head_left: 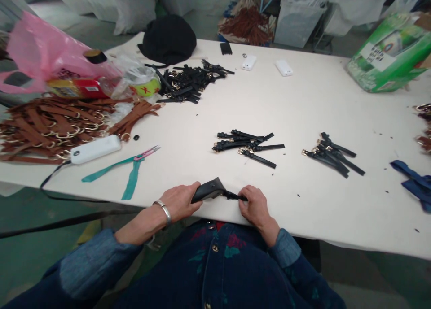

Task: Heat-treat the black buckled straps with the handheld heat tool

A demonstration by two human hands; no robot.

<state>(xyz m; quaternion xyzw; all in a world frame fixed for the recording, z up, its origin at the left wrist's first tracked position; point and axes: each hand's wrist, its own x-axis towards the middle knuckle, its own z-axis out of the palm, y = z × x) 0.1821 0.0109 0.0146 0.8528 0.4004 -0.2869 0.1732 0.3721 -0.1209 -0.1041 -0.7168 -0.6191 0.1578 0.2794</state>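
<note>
Left hand (180, 200): I'm gripping black tool (206, 190) | right hand (256, 206): pinching strap (232, 195) beside tool's tip | likely working strap; next needing steady alignment

On the near side of the middle black strap pile (240, 144), the left hand (180, 201) gripped a black handle-shaped item (207, 190) and the right hand (256, 206) pinched a thin black piece (232, 195), while brown straps (50, 125) lay left of that pile and a black cap (169, 39) beyond it.

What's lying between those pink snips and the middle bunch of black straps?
Nothing: the head view shows bare white tabletop between the snips and the middle straps.
</note>
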